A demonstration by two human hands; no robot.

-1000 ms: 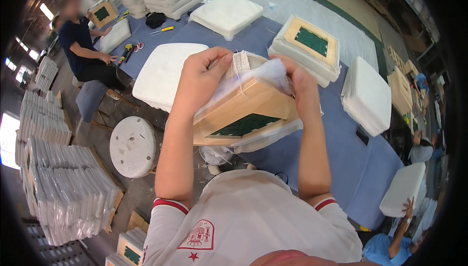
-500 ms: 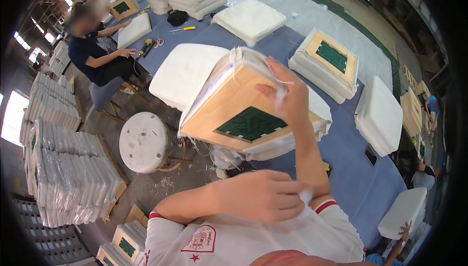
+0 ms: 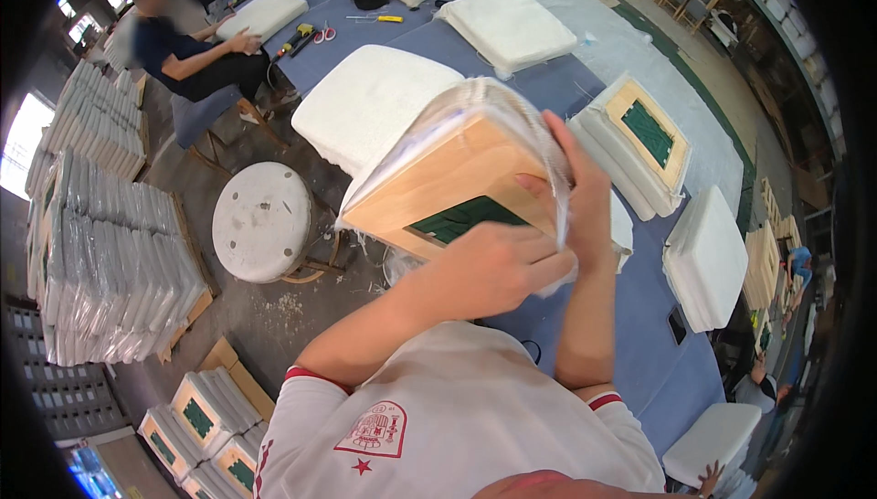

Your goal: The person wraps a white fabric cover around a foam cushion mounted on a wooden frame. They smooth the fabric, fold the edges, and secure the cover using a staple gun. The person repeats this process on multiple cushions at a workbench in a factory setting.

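A seat cushion [image 3: 425,175] is tilted up in front of me, its plywood base toward me and a green panel [image 3: 470,216] set in the base. Thin white fabric [image 3: 539,124] wraps its edge. My right hand [image 3: 582,188] grips the cushion's right side, thumb on the wood and fingers behind. Closed at the lower right corner, my left hand [image 3: 512,266] pinches the white fabric, which is pulled taut toward it. That hand covers part of the green panel. Behind the held cushion, another white cushion [image 3: 375,101] lies flat.
More cushions [image 3: 507,33] lie on the blue-covered table [image 3: 658,371], along with a phone [image 3: 676,325], scissors [image 3: 324,33] and a yellow-handled tool [image 3: 388,18]. A round white stool [image 3: 262,222] stands left, near wrapped stacks [image 3: 119,270]. Two people [image 3: 187,56] work at the far left.
My left hand has risen from near my chest to the cushion's lower right corner, with fabric in its fingers. My right hand keeps its hold. The whole view has shifted.
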